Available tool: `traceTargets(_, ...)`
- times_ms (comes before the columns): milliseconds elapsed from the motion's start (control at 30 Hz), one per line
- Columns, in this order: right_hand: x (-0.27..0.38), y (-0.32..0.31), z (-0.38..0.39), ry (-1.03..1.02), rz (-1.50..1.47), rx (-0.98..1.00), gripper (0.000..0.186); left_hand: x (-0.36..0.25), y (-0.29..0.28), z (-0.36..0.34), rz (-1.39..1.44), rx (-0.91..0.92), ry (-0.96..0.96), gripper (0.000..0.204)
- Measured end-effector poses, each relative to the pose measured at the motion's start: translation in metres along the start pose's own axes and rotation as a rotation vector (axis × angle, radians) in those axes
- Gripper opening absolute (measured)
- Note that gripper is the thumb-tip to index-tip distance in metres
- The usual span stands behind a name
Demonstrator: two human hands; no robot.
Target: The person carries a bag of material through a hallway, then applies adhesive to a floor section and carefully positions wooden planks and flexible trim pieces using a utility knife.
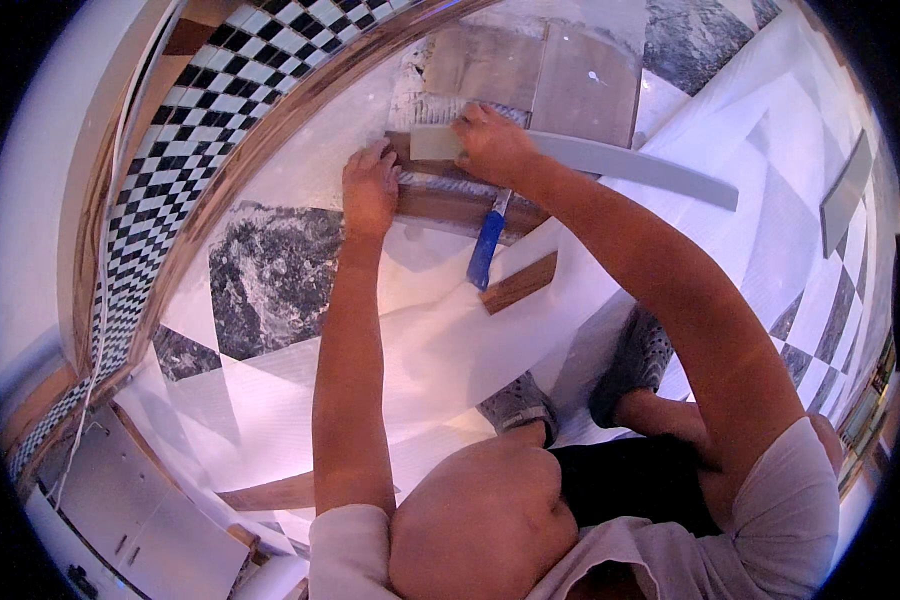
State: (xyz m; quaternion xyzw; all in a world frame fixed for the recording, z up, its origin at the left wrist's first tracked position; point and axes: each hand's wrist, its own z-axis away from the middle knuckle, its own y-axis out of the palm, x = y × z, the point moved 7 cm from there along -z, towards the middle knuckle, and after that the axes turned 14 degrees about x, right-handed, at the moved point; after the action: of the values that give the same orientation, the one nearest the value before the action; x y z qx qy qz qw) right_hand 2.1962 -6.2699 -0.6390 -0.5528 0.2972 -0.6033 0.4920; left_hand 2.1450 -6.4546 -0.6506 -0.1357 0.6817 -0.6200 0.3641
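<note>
My right hand (pixel 492 148) is closed on a long light-grey strip (pixel 640 168), gripping it near its left end. The strip slants away to the right above the floor. Beneath it lies a brown wood-look plank (pixel 400 150), partly hidden by the strip and my hand. My left hand (pixel 372 183) has its fingers curled at that plank's left end. A second brown plank (pixel 440 207) lies nearer to me. Across its right part rests a tool with a blue handle (pixel 487 248), its head mostly hidden. Beside the handle is a short brown offcut (pixel 520 283).
Larger wood-look planks (pixel 585 85) lie beyond my hands. White sheeting (pixel 420 330) covers much of the floor, over black-and-white tiles (pixel 275 275). A checkered, wood-edged border (pixel 185 170) curves along the left. Another grey board (pixel 846 195) lies at right, and a brown plank (pixel 270 492) lower left.
</note>
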Motion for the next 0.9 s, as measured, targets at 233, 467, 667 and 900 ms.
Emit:
traceTargets(233, 0.013, 0.008, -0.017, 0.049, 0.001, 0.01, 0.042, -0.004, 0.009, 0.016, 0.089, -0.086, -0.071, 0.039)
traceTargets(467, 0.022, 0.006, -0.008, 0.039, -0.056, -0.081, 0.037, -0.01, -0.007, -0.018, 0.123, 0.012, 0.077, 0.069)
traceTargets(667, 0.069, 0.029, 0.097, 0.216, -0.273, 0.214, 0.037, -0.024, 0.004, -0.043, 0.083, 0.309, 0.239, 0.078)
traceTargets(900, 0.082, 0.061, 0.124, 0.387, -0.218, 0.247, 0.037, -0.058, -0.001, -0.062, -0.064, 0.461, 0.342, 0.069)
